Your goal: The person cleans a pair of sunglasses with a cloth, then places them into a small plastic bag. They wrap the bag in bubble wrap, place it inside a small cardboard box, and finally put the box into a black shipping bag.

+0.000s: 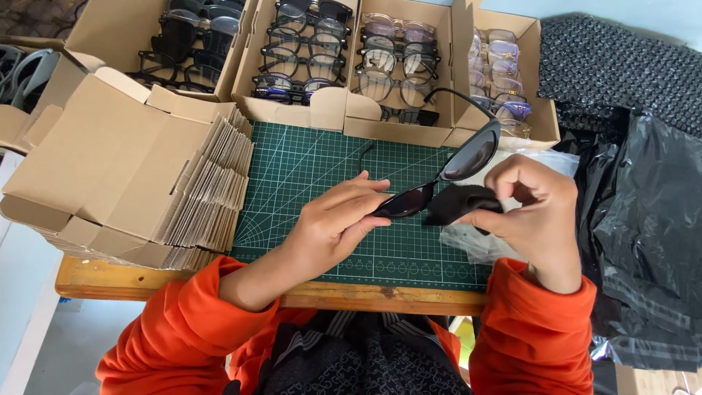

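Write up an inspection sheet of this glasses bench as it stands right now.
Surface: green cutting mat on a wooden table.
Job's things: dark sunglasses held above the mat; black cloth pressed against one lens.
Clutter: stack of flat cardboard boxes at left; four open cartons of glasses along the back; clear plastic bags under the right hand; black bags at right.
Grippers: left hand grips the sunglasses; right hand holds the cloth.
Cables: nothing seen.
Surroundings: black bubble wrap at far right; pale floor below.
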